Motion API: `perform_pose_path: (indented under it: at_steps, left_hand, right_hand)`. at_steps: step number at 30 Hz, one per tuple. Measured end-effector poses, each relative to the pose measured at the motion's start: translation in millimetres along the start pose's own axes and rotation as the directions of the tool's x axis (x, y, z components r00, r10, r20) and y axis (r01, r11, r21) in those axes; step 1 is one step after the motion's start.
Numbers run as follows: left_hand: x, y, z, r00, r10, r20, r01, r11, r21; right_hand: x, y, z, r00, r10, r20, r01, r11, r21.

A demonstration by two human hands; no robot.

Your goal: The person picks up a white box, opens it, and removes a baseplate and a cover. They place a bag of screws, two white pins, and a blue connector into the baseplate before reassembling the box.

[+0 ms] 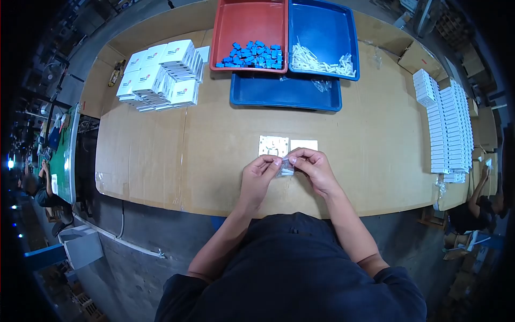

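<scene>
Between my two hands is a small clear plastic bag [287, 170] with white pieces inside. My left hand [260, 174] pinches its left upper edge, and my right hand [313, 167] pinches the right upper edge. Both hands are closed, thumbs against forefingers. Just beyond my fingers lies a white square plate [273, 144] with cut-outs and small metal-looking spots. Beside it on the right is a plain white square piece [304, 144], its near part hidden by my right hand.
Beyond stand a red tray [250, 27] of blue parts [251, 56], a blue tray [322, 27] of white pieces [316, 60] and another blue tray [268, 92]. White boxes [161, 75] are stacked left, white units [448, 126] right, on the cardboard-covered table [225, 145]. Other people sit at both sides.
</scene>
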State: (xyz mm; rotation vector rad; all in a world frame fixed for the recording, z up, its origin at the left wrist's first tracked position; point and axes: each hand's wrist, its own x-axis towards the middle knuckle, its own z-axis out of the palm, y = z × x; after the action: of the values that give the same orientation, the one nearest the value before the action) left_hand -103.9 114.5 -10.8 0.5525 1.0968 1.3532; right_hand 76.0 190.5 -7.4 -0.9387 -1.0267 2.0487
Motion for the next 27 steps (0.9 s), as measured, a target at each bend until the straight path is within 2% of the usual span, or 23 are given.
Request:
perform_pose_path:
  at_steps: [4, 11, 15, 18, 20, 21, 23, 25, 27]
  left_hand:
    - [0, 3, 1, 0.997, 0.063, 0.048, -0.064, 0.997, 0.034]
    - [1, 1, -5, 0.995, 0.068, 0.069, -0.077, 0.989, 0.127]
    - [4, 4, -16, 0.994, 0.056, 0.097, -0.069, 0.987, 0.143]
    - [7, 8, -18, 0.987, 0.085, 0.133, -0.109, 0.977, 0.183]
    - [5, 11, -16, 0.983, 0.100, 0.154, -0.129, 0.973, 0.193]
    - [3, 20, -7, 0.992, 0.069, 0.104, -0.087, 0.981, 0.175]
    - [5, 19, -6, 0.998, 0.038, 0.058, -0.046, 0.987, 0.153]
    - [14, 4, -16, 0.970, -0.241, 0.036, 0.238, 0.967, 0.087]
    - [13, -4, -17, 0.966, -0.243, 0.089, 0.241, 0.970, 0.032]
  right_hand:
    - [2, -6, 0, 0.999, -0.031, 0.042, 0.033, 0.998, -0.049]
    - [3, -2, 2, 0.984, -0.115, 0.139, 0.127, 0.988, -0.085]
    - [5, -4, -2, 0.993, -0.049, 0.106, 0.048, 0.999, 0.011]
    - [4, -11, 0, 0.988, -0.087, 0.125, 0.095, 0.994, -0.057]
    - [4, -17, -3, 0.983, -0.105, 0.150, 0.135, 0.970, -0.205]
    - [4, -21, -3, 0.983, -0.103, 0.149, 0.133, 0.970, -0.203]
    - [2, -31, -3, 0.970, -0.162, 0.181, 0.217, 0.913, -0.346]
    - [0, -36, -4, 0.963, -0.171, 0.206, 0.236, 0.906, -0.352]
    - [-3, -41, -4, 0.957, -0.174, 0.230, 0.249, 0.901, -0.356]
